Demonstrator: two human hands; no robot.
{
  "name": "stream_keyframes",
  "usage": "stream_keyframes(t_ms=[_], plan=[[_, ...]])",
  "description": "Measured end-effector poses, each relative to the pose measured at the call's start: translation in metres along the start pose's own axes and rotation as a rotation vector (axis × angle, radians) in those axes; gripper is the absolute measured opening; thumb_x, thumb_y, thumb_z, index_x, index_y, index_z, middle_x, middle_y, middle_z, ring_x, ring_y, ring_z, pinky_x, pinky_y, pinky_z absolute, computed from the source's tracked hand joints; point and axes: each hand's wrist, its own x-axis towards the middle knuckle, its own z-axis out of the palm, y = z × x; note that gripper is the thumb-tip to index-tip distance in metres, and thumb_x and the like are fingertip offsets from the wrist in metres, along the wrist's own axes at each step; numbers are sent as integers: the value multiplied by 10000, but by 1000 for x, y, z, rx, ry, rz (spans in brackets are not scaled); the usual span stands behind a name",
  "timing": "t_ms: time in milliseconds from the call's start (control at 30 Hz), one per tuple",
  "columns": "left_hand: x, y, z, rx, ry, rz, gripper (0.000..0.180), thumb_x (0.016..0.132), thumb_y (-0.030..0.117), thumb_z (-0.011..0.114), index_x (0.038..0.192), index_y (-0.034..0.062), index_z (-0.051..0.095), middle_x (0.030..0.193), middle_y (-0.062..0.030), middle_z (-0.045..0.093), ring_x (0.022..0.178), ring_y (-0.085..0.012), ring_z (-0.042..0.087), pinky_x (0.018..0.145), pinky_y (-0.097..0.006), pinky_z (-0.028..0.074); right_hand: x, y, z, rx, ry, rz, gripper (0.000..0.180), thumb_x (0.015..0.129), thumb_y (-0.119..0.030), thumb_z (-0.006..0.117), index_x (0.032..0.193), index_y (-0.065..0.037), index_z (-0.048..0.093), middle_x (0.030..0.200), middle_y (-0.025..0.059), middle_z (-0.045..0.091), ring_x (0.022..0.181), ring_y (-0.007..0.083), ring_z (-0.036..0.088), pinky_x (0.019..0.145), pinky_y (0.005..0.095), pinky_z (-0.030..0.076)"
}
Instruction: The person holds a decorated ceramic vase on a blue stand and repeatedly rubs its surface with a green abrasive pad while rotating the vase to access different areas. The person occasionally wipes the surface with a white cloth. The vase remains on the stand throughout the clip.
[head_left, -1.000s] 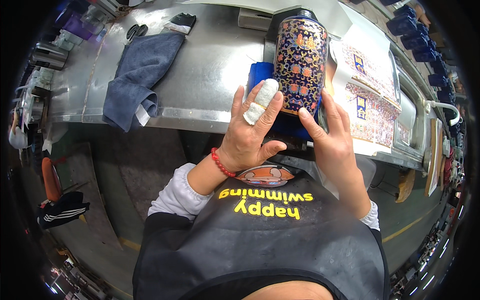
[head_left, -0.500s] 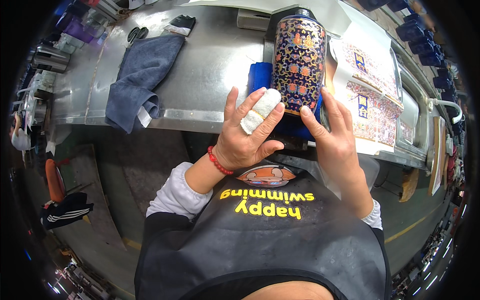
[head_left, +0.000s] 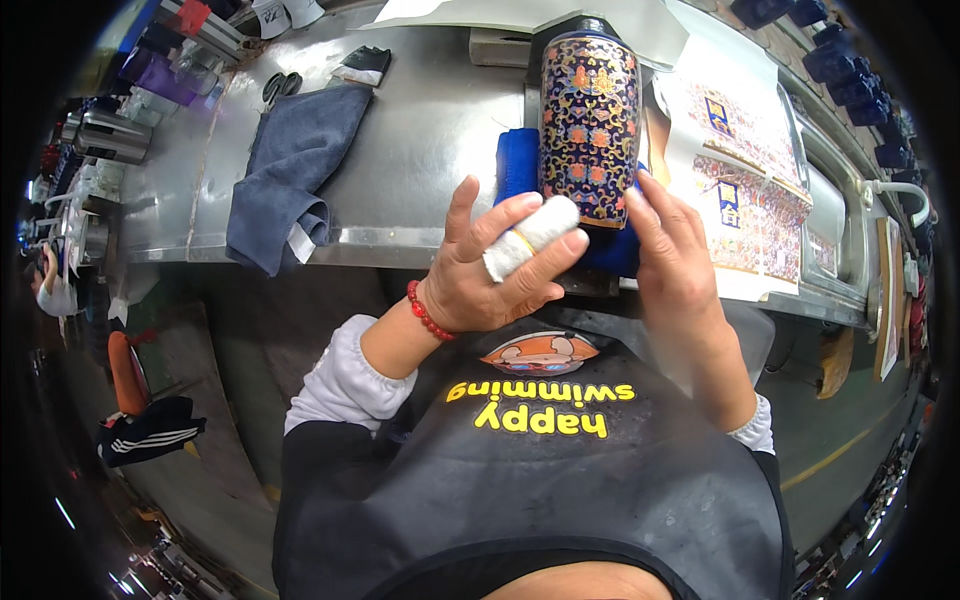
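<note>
A dark blue bottle point(head_left: 590, 130) with a dense gold and orange floral pattern lies on blue cloth point(head_left: 517, 165) at the edge of the metal table. My left hand point(head_left: 470, 280) hovers just left of the bottle's near end, fingers spread. A thick white fabric wrap point(head_left: 525, 245), bound with a yellow band, covers one of its fingers. Close against the bottle's lower right side is my right hand point(head_left: 680, 270), its fingers stretched out; whether the fingertips touch the bottle I cannot tell. Neither hand grips anything.
Printed pattern sheets point(head_left: 745, 215) lie right of the bottle, before a metal sink point(head_left: 835, 235) with a white tap. To the left are a grey-blue cloth point(head_left: 300, 160), black scissors point(head_left: 281, 88) and a small black-and-white packet point(head_left: 365, 66). Dark blue vessels point(head_left: 850, 85) stand at the far right.
My left hand has turned a little, its wrapped finger tilting toward the bottle's near end. My right thumb has drawn back from the bottle's lower front. The view has shifted slightly.
</note>
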Motion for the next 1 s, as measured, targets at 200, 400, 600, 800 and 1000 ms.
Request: stream_keyframes(t_ms=[200,400,600,800,1000], plan=[[13,-13,4,142,-29,189,340,901,242,704,1236,277,741,1217,96,711,1233,-178,560,1277,-569,160,-4,8,-3,107,9,53,697,753,190,542,1424,2,568,1421,257,555,1232,445,557,1058,476,466],[18,-13,-8,146,-120,165,356,894,221,687,1239,289,742,1158,122,738,1144,-127,593,1283,-561,135,-7,13,-6,134,25,99,677,810,206,512,1464,34,510,1422,235,578,1243,334,606,1049,412,482],[10,-12,-11,182,-79,150,374,839,181,733,1204,258,758,1127,98,743,1171,-162,583,1270,-566,171,-16,10,-6,408,195,298,438,967,66,589,1403,50,546,1153,161,721,967,210,697,895,336,546],[-2,-5,-8,172,-10,109,343,833,195,776,1169,266,761,1126,101,732,1188,-166,559,1245,-550,230,4,13,-25,405,63,94,329,909,-10,680,1229,43,629,1015,156,698,896,229,681,802,309,526],[3,-2,-1,175,-29,145,315,835,195,772,1140,274,761,1146,113,708,1182,-168,542,1229,-555,258,24,29,-23,502,15,127,231,900,-38,684,1125,12,674,906,110,667,790,205,638,719,312,497]])
